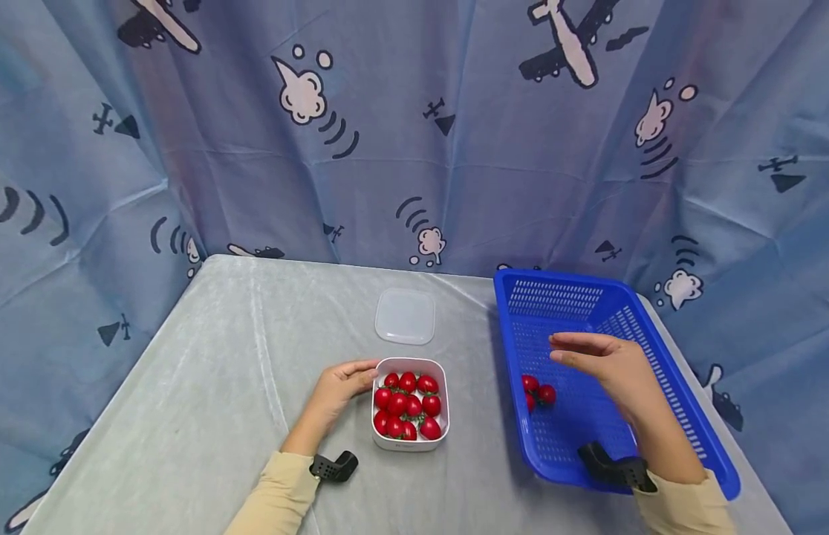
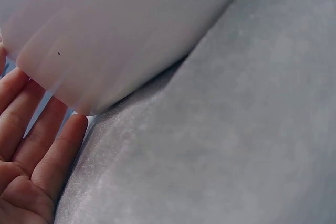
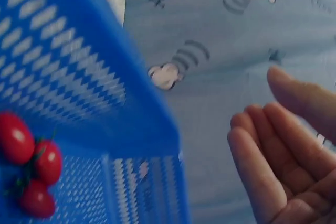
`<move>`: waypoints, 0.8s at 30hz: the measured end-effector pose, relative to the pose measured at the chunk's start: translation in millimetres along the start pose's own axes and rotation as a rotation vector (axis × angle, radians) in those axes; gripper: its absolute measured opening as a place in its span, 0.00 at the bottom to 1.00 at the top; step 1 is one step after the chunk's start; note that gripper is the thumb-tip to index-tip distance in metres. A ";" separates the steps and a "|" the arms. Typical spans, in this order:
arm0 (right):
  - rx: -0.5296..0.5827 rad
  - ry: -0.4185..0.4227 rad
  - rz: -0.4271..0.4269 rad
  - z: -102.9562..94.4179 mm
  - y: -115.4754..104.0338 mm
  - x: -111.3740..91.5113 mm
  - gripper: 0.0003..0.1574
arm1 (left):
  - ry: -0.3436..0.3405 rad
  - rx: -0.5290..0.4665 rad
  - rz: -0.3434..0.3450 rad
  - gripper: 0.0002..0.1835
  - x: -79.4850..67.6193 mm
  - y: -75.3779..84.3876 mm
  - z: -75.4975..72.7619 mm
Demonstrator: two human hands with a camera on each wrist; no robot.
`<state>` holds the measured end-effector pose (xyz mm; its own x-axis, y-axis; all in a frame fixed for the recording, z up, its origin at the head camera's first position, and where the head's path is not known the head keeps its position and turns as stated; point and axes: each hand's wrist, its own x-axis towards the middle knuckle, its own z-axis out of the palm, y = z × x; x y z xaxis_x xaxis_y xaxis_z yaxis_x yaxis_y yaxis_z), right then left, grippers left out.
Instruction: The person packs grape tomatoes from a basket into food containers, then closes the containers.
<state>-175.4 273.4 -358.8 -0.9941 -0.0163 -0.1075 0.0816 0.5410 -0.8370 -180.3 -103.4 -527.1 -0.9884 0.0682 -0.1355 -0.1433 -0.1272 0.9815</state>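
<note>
My left hand (image 1: pixel 342 386) rests against the left side of a small white container (image 1: pixel 408 446), its straight fingers touching the wall. Small red cherry tomatoes (image 1: pixel 397 403) with green stems fill much of the container. In the left wrist view the fingertips meet the edge of the smooth white wall (image 2: pixel 115 35). Over the blue plastic basket (image 1: pixel 506 327) hovers my right hand (image 1: pixel 608 368), thumb and fingers apart with nothing between them. A few cherry tomatoes (image 3: pixel 46 162) lie on the basket floor, seen in the right wrist view to the left of the hand.
A translucent square lid (image 1: pixel 405 316) lies flat on the pale cloth-covered table (image 1: pixel 187 394), behind the container. The basket stands along the table's right side. A blue patterned curtain (image 1: pixel 388 134) hangs behind the table. Each wrist wears a black strap device (image 1: pixel 334 467).
</note>
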 end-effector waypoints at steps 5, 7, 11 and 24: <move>-0.046 -0.063 0.012 -9.0 18.8 10.5 0.35 | 0.001 -0.004 0.006 0.19 -0.7 -2.8 -0.2; -0.068 -0.090 0.014 -11.6 24.2 14.4 0.36 | -0.002 -0.001 0.009 0.19 -0.6 -2.6 -0.7; -0.094 -0.135 0.025 -16.4 34.1 23.3 0.36 | -0.001 0.000 0.013 0.19 0.2 -0.7 -1.4; -0.152 -0.275 0.127 -23.9 67.7 48.8 0.39 | -0.019 -0.025 -0.014 0.20 -0.1 -1.5 -0.5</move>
<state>-220.1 329.3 -407.8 -0.9186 -0.1557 -0.3632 0.1710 0.6721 -0.7204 -180.0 -103.7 -528.6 -0.9853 0.0886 -0.1463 -0.1585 -0.1504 0.9758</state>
